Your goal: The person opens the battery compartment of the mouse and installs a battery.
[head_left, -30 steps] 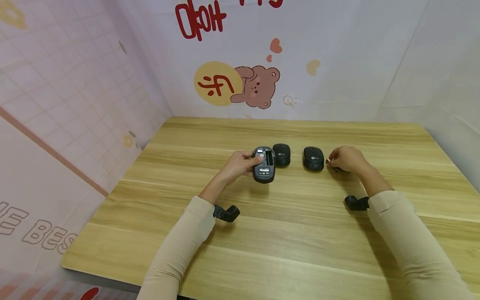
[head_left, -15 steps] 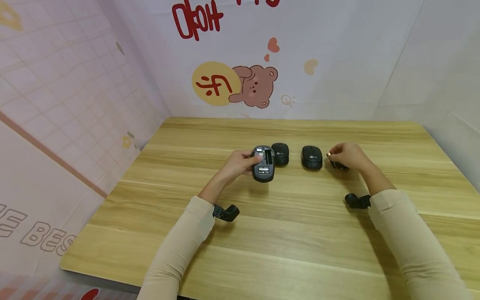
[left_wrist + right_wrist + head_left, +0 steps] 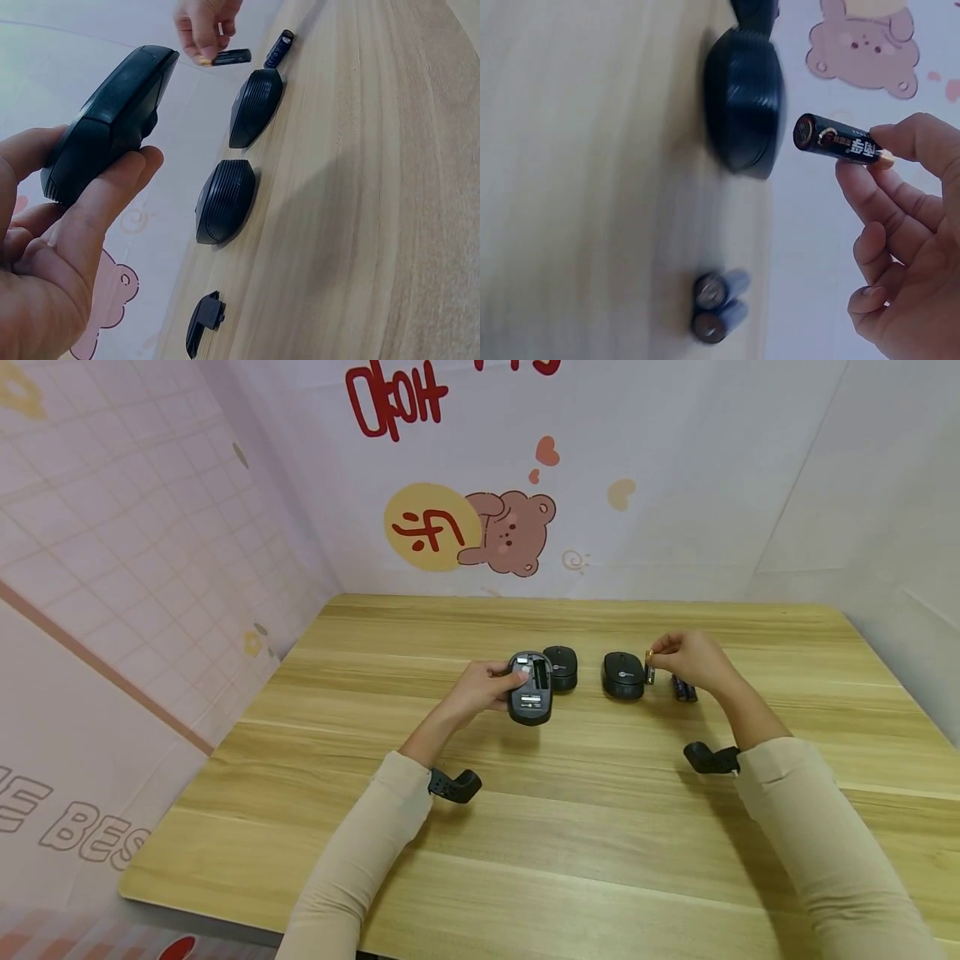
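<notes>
My left hand (image 3: 480,689) grips a black computer mouse (image 3: 530,702) above the table, its underside turned toward the head camera and its battery slot uncovered. In the left wrist view the same mouse (image 3: 105,124) shows its side, thumb and fingers round it. My right hand (image 3: 693,660) pinches a black battery with a gold end (image 3: 840,140) between thumb and fingertips. It hangs upright beside the right-hand mouse in the head view. Two more batteries (image 3: 684,688) lie side by side on the table below that hand.
Two black mice, one left (image 3: 562,670) and one right (image 3: 623,677), sit upright on the wooden table (image 3: 570,827). In the left wrist view a small black cover piece (image 3: 204,322) lies near them. A printed white backdrop (image 3: 675,485) rises behind the table.
My right hand has lifted a battery off the table and moved slightly up and left with it, uncovering the two others. The left hand and its mouse have hardly moved.
</notes>
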`<move>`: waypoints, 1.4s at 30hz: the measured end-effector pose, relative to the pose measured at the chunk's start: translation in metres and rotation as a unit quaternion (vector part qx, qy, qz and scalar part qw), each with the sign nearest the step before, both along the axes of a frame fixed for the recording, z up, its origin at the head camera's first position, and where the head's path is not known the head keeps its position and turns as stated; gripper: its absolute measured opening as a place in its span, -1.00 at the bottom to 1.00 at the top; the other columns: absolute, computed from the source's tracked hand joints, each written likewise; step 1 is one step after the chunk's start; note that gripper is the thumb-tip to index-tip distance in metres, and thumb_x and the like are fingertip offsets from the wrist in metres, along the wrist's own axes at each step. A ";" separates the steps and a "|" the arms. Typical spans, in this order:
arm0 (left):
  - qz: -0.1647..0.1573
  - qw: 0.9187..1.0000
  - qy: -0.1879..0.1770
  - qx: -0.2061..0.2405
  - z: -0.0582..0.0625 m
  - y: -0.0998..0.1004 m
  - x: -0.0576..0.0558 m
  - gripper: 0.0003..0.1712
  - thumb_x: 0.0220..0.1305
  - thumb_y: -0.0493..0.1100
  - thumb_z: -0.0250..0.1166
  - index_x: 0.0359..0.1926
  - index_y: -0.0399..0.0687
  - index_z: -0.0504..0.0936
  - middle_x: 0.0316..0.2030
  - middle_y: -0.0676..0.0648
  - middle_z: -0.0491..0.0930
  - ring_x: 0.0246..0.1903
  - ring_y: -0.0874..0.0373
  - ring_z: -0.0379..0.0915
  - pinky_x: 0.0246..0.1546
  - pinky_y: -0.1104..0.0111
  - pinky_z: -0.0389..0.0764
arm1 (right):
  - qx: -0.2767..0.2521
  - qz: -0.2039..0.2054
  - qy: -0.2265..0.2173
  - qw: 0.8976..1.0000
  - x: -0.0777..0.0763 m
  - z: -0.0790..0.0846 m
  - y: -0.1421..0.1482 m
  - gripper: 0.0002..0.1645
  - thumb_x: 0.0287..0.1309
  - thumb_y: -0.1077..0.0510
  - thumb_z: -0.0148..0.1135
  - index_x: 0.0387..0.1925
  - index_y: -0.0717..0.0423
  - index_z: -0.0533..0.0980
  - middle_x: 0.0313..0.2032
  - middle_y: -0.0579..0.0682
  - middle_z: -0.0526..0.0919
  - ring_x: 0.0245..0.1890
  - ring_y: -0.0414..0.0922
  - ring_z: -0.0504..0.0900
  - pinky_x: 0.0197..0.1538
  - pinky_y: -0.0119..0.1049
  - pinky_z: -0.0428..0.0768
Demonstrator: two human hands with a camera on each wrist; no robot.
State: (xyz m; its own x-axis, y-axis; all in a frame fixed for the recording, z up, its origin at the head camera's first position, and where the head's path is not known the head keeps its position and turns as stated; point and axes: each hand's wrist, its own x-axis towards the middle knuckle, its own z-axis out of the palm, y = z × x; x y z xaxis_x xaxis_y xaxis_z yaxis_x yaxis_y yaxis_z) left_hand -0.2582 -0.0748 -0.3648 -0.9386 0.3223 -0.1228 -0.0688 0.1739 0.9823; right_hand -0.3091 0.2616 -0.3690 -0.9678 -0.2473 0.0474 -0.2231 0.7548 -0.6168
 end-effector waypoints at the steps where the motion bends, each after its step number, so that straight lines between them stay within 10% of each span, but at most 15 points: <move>1: 0.000 1.000 -0.001 0.000 0.000 0.000 0.000 -0.57 0.34 -0.20 0.19 0.13 -0.40 0.48 -0.11 -0.36 0.59 -0.18 -0.05 0.62 -0.23 0.28 0.66 | -0.002 0.001 0.001 1.000 0.001 0.002 -0.002 -0.60 0.25 -0.04 0.15 -0.19 0.26 0.51 -0.19 0.21 0.64 -0.19 0.09 0.54 -0.22 -0.14 0.47; 42: -0.008 1.000 0.006 -0.022 -0.004 0.008 0.001 -0.57 0.34 -0.18 0.20 0.16 -0.30 0.50 -0.10 -0.31 0.61 -0.21 -0.03 0.64 -0.27 0.29 0.67 | -0.066 0.058 0.102 0.991 0.030 0.050 -0.109 -0.81 0.14 0.11 0.29 -0.34 0.19 0.58 -0.42 0.03 0.63 -0.38 -0.04 0.54 -0.37 -0.26 0.46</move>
State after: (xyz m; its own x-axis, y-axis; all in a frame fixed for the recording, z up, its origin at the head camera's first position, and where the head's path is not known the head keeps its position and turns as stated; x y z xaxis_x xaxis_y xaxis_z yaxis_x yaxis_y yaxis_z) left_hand -0.2575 -0.0673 -0.3688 -0.9347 0.3325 -0.1252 -0.0529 0.2182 0.9745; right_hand -0.2790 0.1529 -0.3188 -0.9002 -0.3346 0.2787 -0.4338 0.6325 -0.6418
